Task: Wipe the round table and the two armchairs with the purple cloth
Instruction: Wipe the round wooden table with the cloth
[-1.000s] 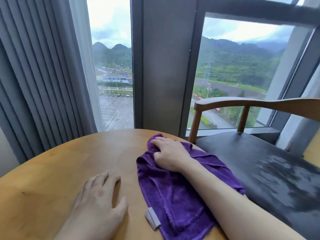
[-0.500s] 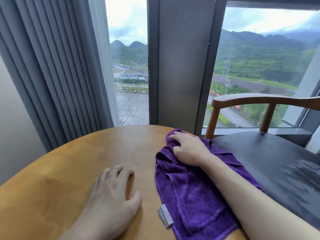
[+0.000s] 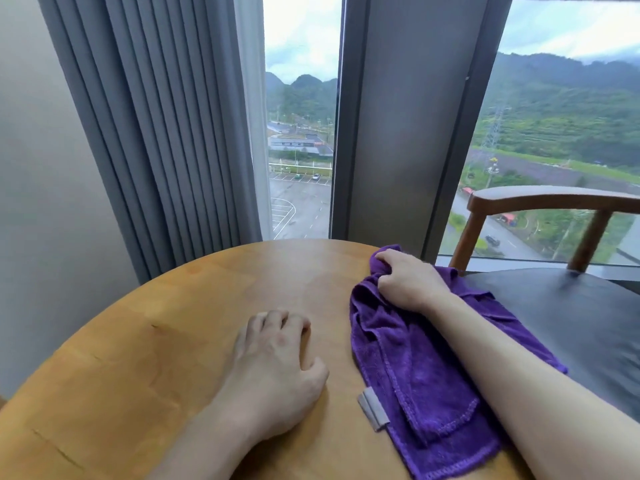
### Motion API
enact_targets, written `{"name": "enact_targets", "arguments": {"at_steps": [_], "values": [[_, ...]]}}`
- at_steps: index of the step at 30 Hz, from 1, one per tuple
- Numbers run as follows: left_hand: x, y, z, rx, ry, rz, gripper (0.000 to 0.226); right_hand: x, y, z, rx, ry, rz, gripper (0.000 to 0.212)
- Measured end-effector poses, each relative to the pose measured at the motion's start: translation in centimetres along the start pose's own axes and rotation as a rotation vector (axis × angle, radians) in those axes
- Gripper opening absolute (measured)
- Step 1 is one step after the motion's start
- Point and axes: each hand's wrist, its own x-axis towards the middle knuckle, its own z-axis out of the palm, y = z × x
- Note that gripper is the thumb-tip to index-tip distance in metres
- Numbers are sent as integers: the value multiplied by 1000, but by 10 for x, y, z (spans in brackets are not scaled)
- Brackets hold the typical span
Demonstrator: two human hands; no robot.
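Note:
A purple cloth (image 3: 426, 368) lies spread over the right side of the round wooden table (image 3: 166, 334), with a grey label at its near edge. My right hand (image 3: 408, 282) sits at the cloth's far end, fingers curled and bunching the fabric. My forearm lies across the cloth. My left hand (image 3: 277, 362) rests on the bare tabletop left of the cloth, fingers bent, holding nothing. One armchair (image 3: 568, 306) with a dark seat and wooden armrest stands to the right, against the table's edge.
Grey curtains (image 3: 156, 133) hang at the left behind the table. A tall window with a dark frame post (image 3: 391, 116) runs across the back. A plain wall (image 3: 45, 168) is at the far left.
My view has swung left, so the chair sits further right. My right hand's fingers have curled into the cloth's far end. My left hand's fingers have bent in.

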Motion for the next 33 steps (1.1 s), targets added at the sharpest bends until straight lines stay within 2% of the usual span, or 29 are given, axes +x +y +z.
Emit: {"name": "enact_targets", "arguments": {"at_steps": [3,6,8,10,11,14,16,19,22,24,26,29,31,33], "values": [[0,-2,-1,4,30,34,40,-10,-15,6,172,-27,-161,60],[0,-6,-1,-20,36,58,36,-19,-27,16,374,-53,-269,56],[0,-7,-1,-22,50,62,35,-12,-24,15,396,59,-201,52],[1,-7,0,-19,62,62,35,2,-12,13,326,204,-83,46],[1,-7,1,-18,65,62,36,11,-7,12,274,226,-16,43],[1,-6,3,-17,55,62,37,34,-9,5,170,102,125,39],[3,-8,1,-15,43,59,36,48,-19,2,131,25,96,45],[7,-8,-3,-14,43,64,35,52,-27,11,98,-20,-46,55],[7,-10,-5,-17,69,79,33,36,-29,22,275,-54,-207,62],[7,-11,-4,-21,64,76,34,27,-29,26,421,-15,-242,58],[6,-12,-2,-28,60,65,35,31,-25,25,493,95,-157,50],[6,-11,0,-13,76,72,35,52,-15,19,416,250,53,36],[7,-10,2,-7,93,81,34,61,-18,18,253,169,119,33],[9,-12,3,-3,97,76,34,66,-28,19,82,34,56,33]]}}
